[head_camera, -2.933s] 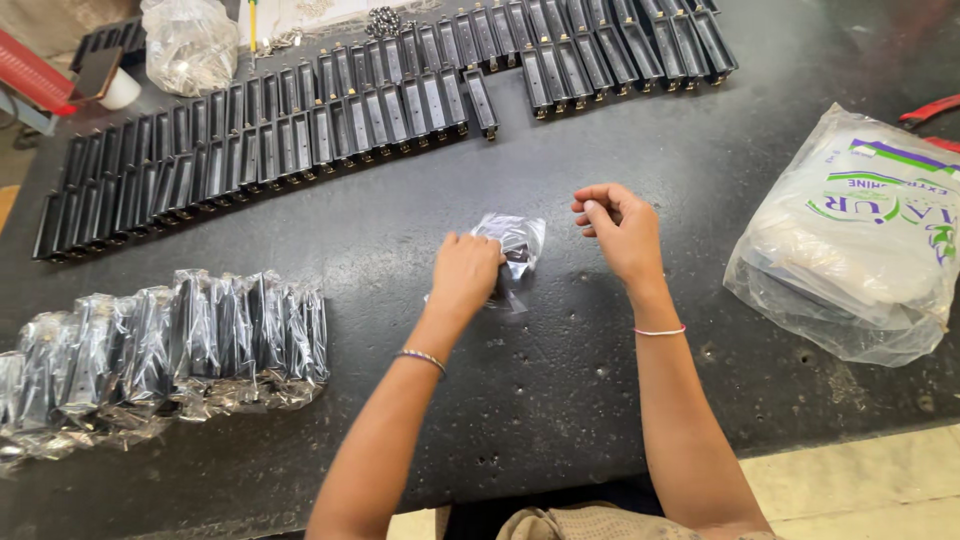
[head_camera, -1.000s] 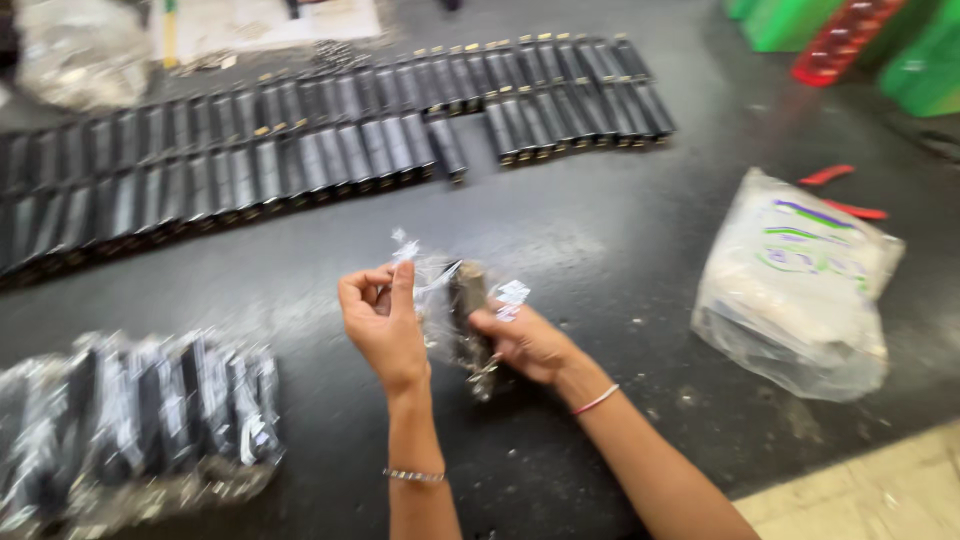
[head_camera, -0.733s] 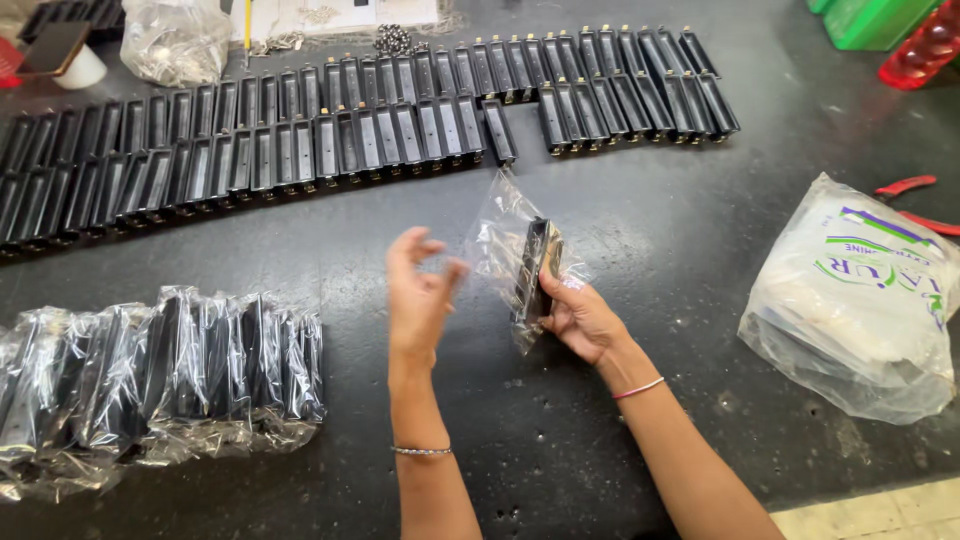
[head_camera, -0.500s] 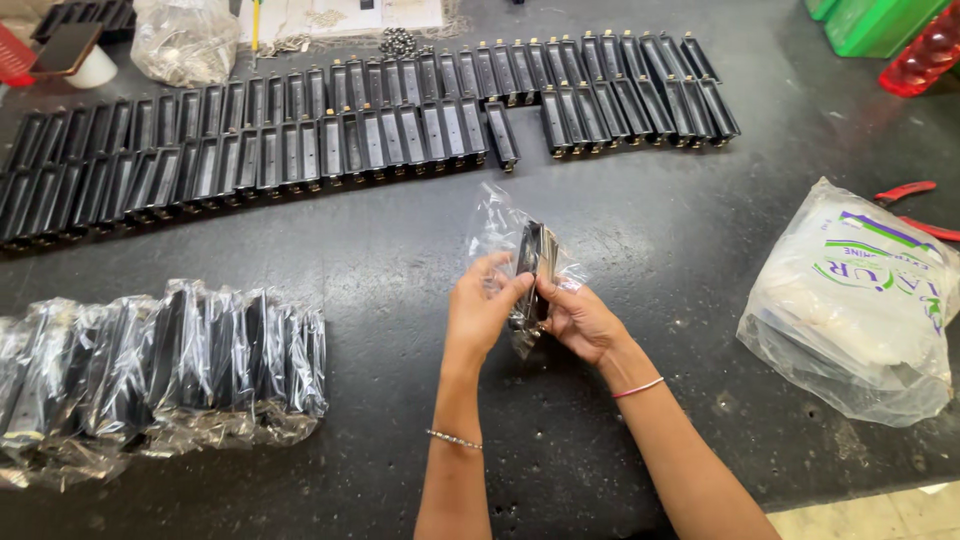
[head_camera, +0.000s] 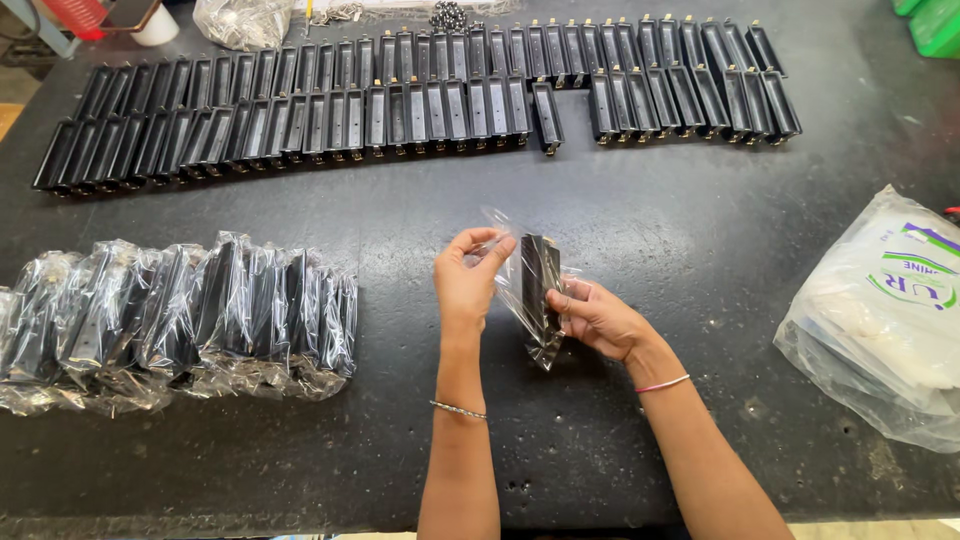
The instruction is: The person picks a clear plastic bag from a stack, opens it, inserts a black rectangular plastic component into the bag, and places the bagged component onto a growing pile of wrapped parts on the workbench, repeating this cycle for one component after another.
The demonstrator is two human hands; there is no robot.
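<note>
My right hand grips a black oblong part that sits upright inside a small clear plastic bag, just above the dark table. My left hand pinches the top edge of that bag between thumb and fingers. To the left lies a row of the same black parts sealed in clear bags. Along the far side run two rows of bare black parts.
A large clear sack of folded plastic bags rests at the right edge. A crumpled clear bag, a white cup and a heap of small dark metal pieces sit at the back. Green containers stand at the far right corner.
The black part has gone into the bag and been lifted off the table by my right hand. My left hand has come back to the bag's top edge.
</note>
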